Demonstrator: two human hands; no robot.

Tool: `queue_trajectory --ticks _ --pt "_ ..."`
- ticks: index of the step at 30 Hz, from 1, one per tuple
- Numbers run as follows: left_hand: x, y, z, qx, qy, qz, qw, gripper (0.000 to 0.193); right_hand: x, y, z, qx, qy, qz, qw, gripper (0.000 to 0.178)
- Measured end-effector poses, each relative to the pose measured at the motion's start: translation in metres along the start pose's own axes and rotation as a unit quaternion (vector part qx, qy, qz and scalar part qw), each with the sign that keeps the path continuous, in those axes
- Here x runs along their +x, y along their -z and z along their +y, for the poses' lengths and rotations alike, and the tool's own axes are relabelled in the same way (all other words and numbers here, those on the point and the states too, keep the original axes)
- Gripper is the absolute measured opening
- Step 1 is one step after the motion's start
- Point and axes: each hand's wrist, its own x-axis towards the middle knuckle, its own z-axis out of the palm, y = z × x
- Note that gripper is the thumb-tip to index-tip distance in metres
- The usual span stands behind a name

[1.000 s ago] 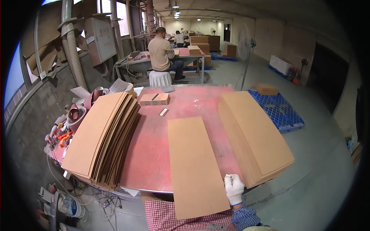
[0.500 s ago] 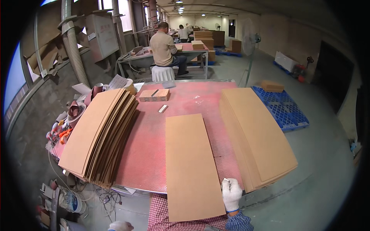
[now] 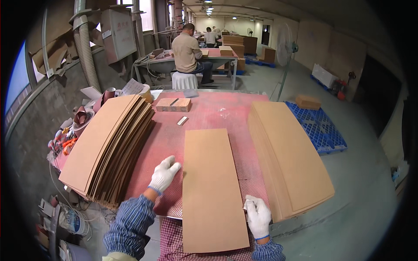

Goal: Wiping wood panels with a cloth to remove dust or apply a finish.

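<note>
Forward left hand [image 3: 164, 175] and curled right hand [image 3: 258, 216] flank a brown board [image 3: 213, 191].

At about half past ten, a row of red characters runs across the upper front of the pale grey wall cabinet [image 3: 123, 39], too small and soft to read with certainty. Near ten o'clock, a white sheet of paper [image 3: 133, 87] leans at a tilt and bears faint lines of dark marks, none of them legible. Toward eight o'clock, a white bucket [image 3: 77, 221] shows blue colouring on its side, though whether it is print or a picture I cannot tell; no wording can be made out there
</note>
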Motion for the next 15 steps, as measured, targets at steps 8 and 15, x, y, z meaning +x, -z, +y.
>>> queue_trajectory --ticks 8,15 --pt "0.068 -0.037 -0.011 -0.01 0.041 -0.004 0.999 0.051 0.089 -0.031 -0.002 0.092 -0.107 -0.098 0.985 0.05" --pt "0.088 -0.06 -0.017 0.066 -0.014 0.005 0.998 0.046 0.117 -0.036 0.034 0.122 -0.154 -0.091 0.976 0.044"
